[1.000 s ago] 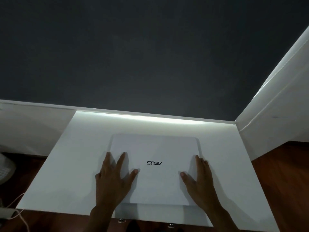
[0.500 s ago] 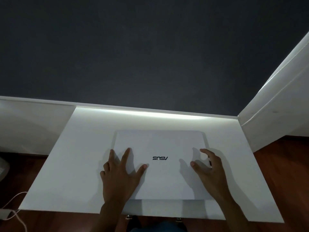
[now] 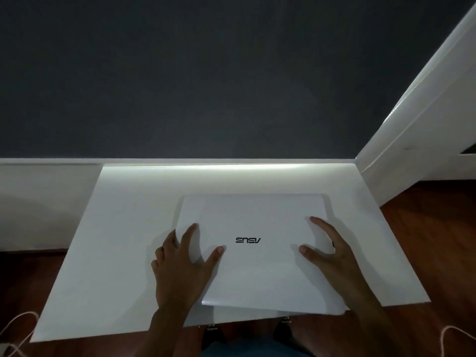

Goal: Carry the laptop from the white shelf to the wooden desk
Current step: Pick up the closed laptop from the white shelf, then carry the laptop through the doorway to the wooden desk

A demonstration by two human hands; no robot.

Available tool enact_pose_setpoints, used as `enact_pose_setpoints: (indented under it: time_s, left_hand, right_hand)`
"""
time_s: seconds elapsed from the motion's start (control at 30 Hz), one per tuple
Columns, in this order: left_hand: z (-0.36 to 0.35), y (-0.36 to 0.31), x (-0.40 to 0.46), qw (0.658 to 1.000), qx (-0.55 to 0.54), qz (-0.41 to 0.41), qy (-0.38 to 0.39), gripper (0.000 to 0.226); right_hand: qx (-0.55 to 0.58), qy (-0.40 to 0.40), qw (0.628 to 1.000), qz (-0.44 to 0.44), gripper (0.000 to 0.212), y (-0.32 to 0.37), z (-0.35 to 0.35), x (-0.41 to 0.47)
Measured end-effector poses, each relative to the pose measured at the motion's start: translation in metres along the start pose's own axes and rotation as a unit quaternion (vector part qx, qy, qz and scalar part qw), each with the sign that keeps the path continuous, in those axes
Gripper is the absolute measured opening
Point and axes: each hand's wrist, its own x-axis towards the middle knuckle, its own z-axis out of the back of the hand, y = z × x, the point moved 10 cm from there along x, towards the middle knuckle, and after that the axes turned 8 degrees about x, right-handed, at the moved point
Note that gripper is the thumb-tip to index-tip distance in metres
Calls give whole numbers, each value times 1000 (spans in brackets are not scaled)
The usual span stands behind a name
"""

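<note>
A closed white laptop with a dark ASUS logo lies lid up on the white shelf. Its near edge is raised a little, and its near right corner reaches past the shelf's front edge. My left hand grips the laptop's left side, thumb and forefinger on the lid and the other fingers down at the edge. My right hand grips the right side, thumb and forefinger on top and the rest curled around the edge. No wooden desk is in view.
A dark grey wall rises behind the shelf. A white slanted panel closes the right side. Dark wood floor shows on both sides and below. Thin pale cables lie on the floor at the bottom left and bottom right.
Both hands went from lying flat on the lid to gripping its side edges. The laptop's near edge has come up and toward me, past the shelf's front edge.
</note>
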Motion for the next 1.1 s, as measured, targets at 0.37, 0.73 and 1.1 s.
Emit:
enact_pose_setpoints:
  time_s: [0.37,0.73,1.1]
  left_hand:
    - [-8,-22,-2,990,-64,-27,121,89]
    - [-47,-133,-46,950,-191,-98,228,76]
    - [-168,-326,-187,915,-96,-274,281,94]
  right_hand:
    - [4,-58,998,-32,63,-25,36,-63]
    - [121,-198,970,-76,69,-79,141,-130]
    - [168,-350,916,-99,57,-154,338,-256]
